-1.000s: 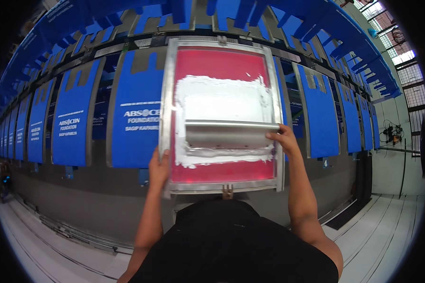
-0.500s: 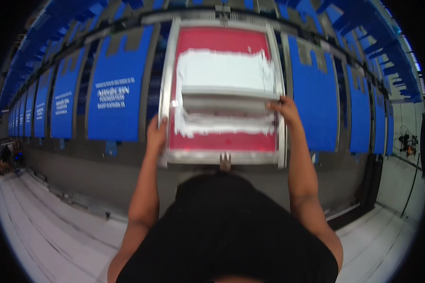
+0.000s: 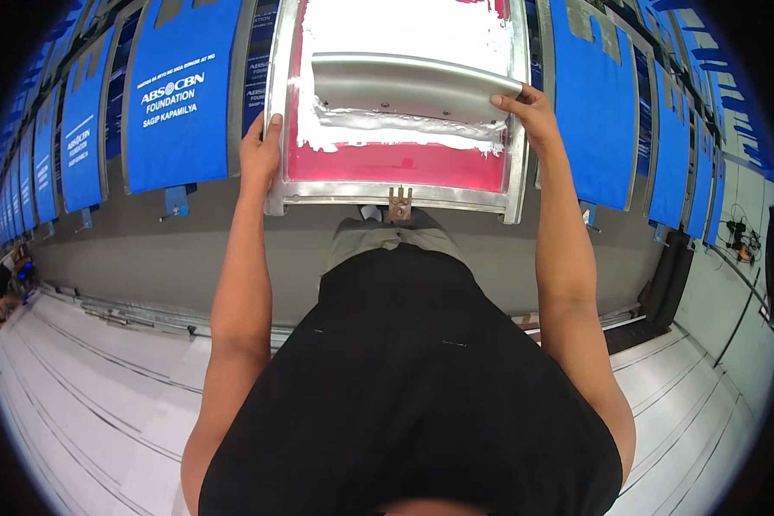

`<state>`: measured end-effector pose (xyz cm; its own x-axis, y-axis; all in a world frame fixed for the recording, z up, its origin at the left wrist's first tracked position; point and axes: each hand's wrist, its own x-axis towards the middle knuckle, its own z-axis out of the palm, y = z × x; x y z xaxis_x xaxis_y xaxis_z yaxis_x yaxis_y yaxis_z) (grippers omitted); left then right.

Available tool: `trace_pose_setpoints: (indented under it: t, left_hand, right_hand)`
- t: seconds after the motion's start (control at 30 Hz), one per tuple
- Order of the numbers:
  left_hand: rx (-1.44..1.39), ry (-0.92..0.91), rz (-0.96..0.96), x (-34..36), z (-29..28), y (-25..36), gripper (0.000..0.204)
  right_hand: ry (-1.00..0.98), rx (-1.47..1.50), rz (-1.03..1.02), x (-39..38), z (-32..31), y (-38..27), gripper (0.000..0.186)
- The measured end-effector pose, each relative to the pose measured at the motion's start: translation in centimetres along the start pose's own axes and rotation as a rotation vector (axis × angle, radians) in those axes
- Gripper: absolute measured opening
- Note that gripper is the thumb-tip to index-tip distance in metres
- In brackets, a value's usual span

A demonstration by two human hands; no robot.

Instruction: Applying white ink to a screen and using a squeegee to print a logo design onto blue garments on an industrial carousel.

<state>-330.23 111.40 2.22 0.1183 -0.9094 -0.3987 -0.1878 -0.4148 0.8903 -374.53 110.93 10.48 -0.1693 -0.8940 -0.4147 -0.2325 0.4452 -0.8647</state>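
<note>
In the head view a silver-framed printing screen (image 3: 387,196) with red mesh lies in front of me, its upper end cut off by the picture edge. Thick white ink (image 3: 396,34) covers much of the mesh. Across the ink's lower part rests a wide metal squeegee (image 3: 404,84), tilted slightly. My right hand (image 3: 529,112) is closed on the squeegee's right end, thumb on its near face and fingers behind. My left hand (image 3: 261,153) is closed around the screen frame's left rail, thumb on top. What lies under the screen is hidden.
To the left, blue fabric pieces with white print (image 3: 185,95) lie on a row of boards. Plain blue pieces (image 3: 606,112) continue on the right. A metal bracket (image 3: 400,204) juts from the screen's near edge. Pale flooring (image 3: 103,370) shows below left.
The view has tilted, so the screen and boards sit higher in the picture. Both hands keep their holds, and the squeegee stays at about the same place on the mesh.
</note>
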Motion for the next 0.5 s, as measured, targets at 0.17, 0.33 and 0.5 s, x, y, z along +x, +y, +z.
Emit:
trace_pose_setpoints:
  t: [0.17,0.33,0.5]
  left_hand:
    - [0.024,0.042,0.009,0.8,0.3,-1.7,0.047]
    - [0.645,0.065,0.123,0.0,-0.1,0.3,0.058]
    - [0.669,-0.179,0.823,-3.9,0.2,7.6,0.063]
  right_hand:
    - [0.019,0.031,-0.067,0.1,0.1,0.9,0.043]
    - [-0.016,-0.16,0.023,-0.6,0.2,-0.2,0.042]
    - [-0.094,-1.131,-0.321,-7.4,3.5,-4.2,0.034]
